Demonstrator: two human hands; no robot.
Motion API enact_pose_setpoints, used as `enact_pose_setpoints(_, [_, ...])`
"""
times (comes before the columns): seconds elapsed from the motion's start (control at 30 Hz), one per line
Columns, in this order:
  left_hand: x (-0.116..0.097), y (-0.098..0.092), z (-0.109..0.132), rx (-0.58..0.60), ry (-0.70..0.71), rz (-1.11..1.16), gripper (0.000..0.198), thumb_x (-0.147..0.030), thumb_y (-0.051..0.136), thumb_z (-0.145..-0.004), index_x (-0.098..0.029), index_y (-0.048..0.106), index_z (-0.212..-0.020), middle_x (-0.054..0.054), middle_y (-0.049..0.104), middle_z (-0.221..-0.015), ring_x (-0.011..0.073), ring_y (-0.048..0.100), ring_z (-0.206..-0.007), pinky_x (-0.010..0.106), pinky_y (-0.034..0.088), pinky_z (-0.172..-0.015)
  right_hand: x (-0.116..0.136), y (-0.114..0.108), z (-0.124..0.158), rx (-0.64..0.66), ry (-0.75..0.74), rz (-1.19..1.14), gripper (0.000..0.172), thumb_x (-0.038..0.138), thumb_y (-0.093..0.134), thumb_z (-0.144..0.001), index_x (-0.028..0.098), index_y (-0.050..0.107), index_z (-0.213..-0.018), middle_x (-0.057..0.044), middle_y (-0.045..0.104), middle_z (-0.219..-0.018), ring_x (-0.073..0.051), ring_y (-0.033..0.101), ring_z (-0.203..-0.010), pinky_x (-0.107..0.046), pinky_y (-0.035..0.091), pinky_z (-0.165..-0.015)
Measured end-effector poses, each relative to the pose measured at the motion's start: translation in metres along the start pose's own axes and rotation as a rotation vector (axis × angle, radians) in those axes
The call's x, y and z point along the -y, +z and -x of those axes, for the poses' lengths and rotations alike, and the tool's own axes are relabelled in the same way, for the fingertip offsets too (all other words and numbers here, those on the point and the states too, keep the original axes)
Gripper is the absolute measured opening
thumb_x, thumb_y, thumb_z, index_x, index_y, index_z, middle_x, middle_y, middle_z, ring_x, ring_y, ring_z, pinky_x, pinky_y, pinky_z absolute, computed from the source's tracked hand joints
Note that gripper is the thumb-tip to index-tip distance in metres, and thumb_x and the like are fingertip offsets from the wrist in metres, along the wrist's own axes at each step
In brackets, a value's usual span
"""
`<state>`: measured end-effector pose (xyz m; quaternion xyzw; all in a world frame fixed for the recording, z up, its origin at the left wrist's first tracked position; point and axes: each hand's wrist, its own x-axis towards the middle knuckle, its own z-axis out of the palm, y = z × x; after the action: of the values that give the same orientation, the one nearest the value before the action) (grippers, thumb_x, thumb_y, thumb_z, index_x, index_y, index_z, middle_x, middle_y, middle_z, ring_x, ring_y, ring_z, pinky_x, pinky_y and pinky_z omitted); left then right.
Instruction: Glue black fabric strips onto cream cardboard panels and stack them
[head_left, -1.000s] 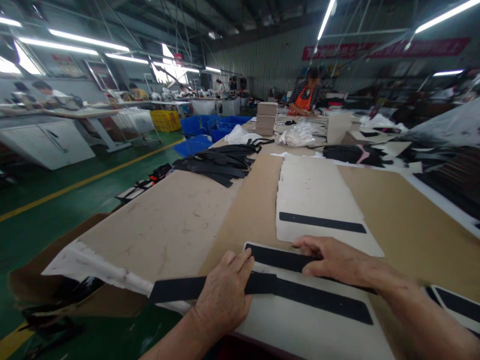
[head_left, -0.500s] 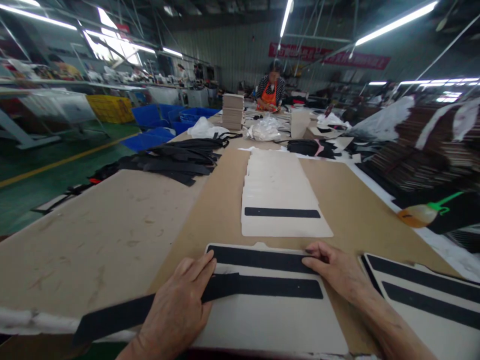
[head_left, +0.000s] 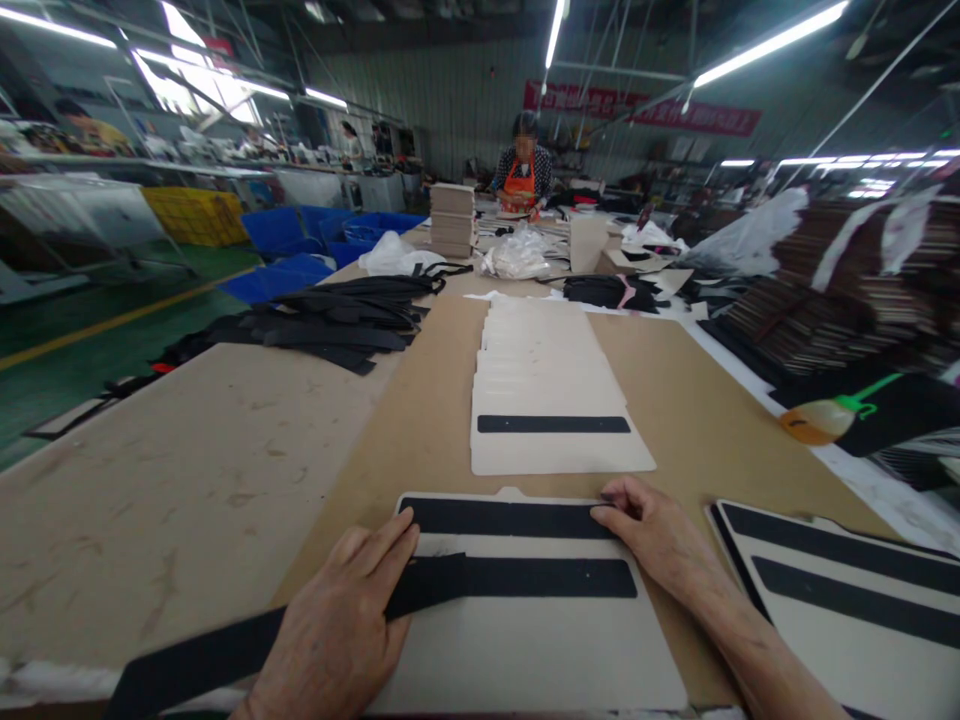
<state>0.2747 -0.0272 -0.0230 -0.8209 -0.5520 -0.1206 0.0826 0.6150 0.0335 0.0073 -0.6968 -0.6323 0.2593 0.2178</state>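
Note:
A pale flat board (head_left: 540, 650) with rounded corners and a small top tab lies in front of me. Across its top runs a black strip (head_left: 502, 517). My left hand (head_left: 337, 610) lies over the board's left side, fingers stretched out and fingertips on that strip's left end. Beneath this hand passes a loose black strip (head_left: 202, 650), its right end overlapping a lower black strip (head_left: 547, 577) on the board. At the top strip's right end, my right hand (head_left: 645, 525) is closed in a pinch, thumb on the strip; a small dark bit shows at the fingertips.
Overlapping pale boards (head_left: 540, 370) lie ahead, the nearest with one black strip. Two-striped boards (head_left: 847, 620) lie at right. A heap of black strips (head_left: 337, 320) is at left. A bottle with a green spout (head_left: 817, 420) lies right. A person (head_left: 523, 170) stands at the far end.
The view has shifted slightly, so everything sits a little further left. Both hands keep nearly the same places on the board and strips.

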Motion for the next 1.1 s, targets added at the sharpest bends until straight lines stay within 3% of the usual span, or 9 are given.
enact_pose_setpoints(0.47, [-0.001, -0.001, 0.001, 0.015, -0.019, 0.042, 0.064, -0.014, 0.054, -0.066, -0.016, 0.058, -0.13, 0.005, 0.056, -0.139, 0.0296, 0.054, -0.117, 0.043, 0.052, -0.1, -0.002, 0.006, 0.002, -0.027, -0.006, 0.04, 0.015, 0.039, 0.055, -0.081, 0.025, 0.056, -0.076, 0.002, 0.059, -0.065, -0.019, 0.057, -0.063, -0.031, 0.04, -0.061])
enact_pose_setpoints(0.57, [-0.001, -0.001, 0.002, 0.028, -0.027, 0.045, 0.064, -0.014, 0.055, -0.067, -0.016, 0.058, -0.13, 0.005, 0.056, -0.139, 0.0298, 0.054, -0.117, 0.044, 0.052, -0.101, -0.007, 0.009, 0.002, -0.046, -0.059, 0.093, 0.015, 0.037, 0.055, -0.084, 0.025, 0.054, -0.075, 0.002, 0.06, -0.067, -0.019, 0.057, -0.064, -0.031, 0.041, -0.061])
enact_pose_setpoints(0.7, [-0.005, -0.01, -0.004, 0.109, -0.043, 0.024, 0.061, -0.012, 0.052, -0.07, -0.014, 0.059, -0.13, 0.008, 0.057, -0.138, 0.0305, 0.055, -0.117, 0.045, 0.05, -0.103, -0.01, 0.013, 0.004, -0.115, -0.225, 0.225, 0.01, 0.028, 0.052, -0.09, 0.022, 0.059, -0.087, -0.005, 0.064, -0.091, -0.02, 0.062, -0.08, -0.033, 0.047, -0.074])
enact_pose_setpoints(0.83, [-0.017, -0.027, -0.019, 0.257, -0.036, -0.058, 0.064, -0.008, 0.048, -0.075, -0.014, 0.051, -0.138, 0.013, 0.058, -0.136, 0.0313, 0.054, -0.119, 0.047, 0.049, -0.102, 0.008, 0.015, 0.015, -0.003, -0.379, 0.504, 0.03, 0.004, 0.04, -0.089, 0.019, 0.065, -0.093, -0.008, 0.066, -0.097, -0.022, 0.064, -0.088, -0.034, 0.049, -0.08])
enact_pose_setpoints(0.9, [-0.026, -0.034, -0.028, 0.32, -0.029, -0.1, 0.067, -0.006, 0.046, -0.077, -0.019, 0.045, -0.143, 0.016, 0.059, -0.131, 0.0315, 0.056, -0.116, 0.047, 0.052, -0.096, 0.023, 0.017, 0.023, 0.04, -0.433, 0.685, 0.046, -0.005, 0.038, -0.082, 0.02, 0.066, -0.108, -0.01, 0.067, -0.098, -0.023, 0.065, -0.088, -0.034, 0.051, -0.076])
enact_pose_setpoints(1.0, [-0.039, -0.041, -0.04, 0.374, -0.026, -0.142, 0.069, -0.004, 0.045, -0.079, -0.026, 0.042, -0.144, 0.015, 0.065, -0.113, 0.0297, 0.062, -0.104, 0.044, 0.056, -0.084, 0.045, 0.022, 0.034, 0.082, -0.489, 0.877, 0.075, -0.006, 0.041, -0.08, 0.032, 0.043, -0.145, -0.011, 0.068, -0.096, -0.025, 0.066, -0.082, -0.033, 0.052, -0.066])
enact_pose_setpoints(1.03, [-0.042, -0.041, -0.043, 0.384, -0.025, -0.153, 0.068, -0.004, 0.045, -0.08, -0.027, 0.043, -0.144, 0.014, 0.065, -0.107, 0.0291, 0.063, -0.101, 0.043, 0.057, -0.082, 0.051, 0.024, 0.036, 0.107, -0.502, 0.923, 0.08, -0.004, 0.043, -0.081, 0.036, 0.034, -0.15, -0.012, 0.068, -0.094, -0.025, 0.067, -0.08, -0.033, 0.052, -0.064])
enact_pose_setpoints(1.1, [-0.045, -0.04, -0.047, 0.39, -0.023, -0.169, 0.066, -0.004, 0.047, -0.08, -0.027, 0.045, -0.142, 0.014, 0.064, -0.105, 0.0294, 0.063, -0.099, 0.043, 0.057, -0.08, 0.06, 0.028, 0.037, 0.163, -0.516, 0.998, 0.08, -0.001, 0.045, -0.083, 0.039, 0.031, -0.151, -0.013, 0.068, -0.09, -0.027, 0.067, -0.078, -0.034, 0.053, -0.062])
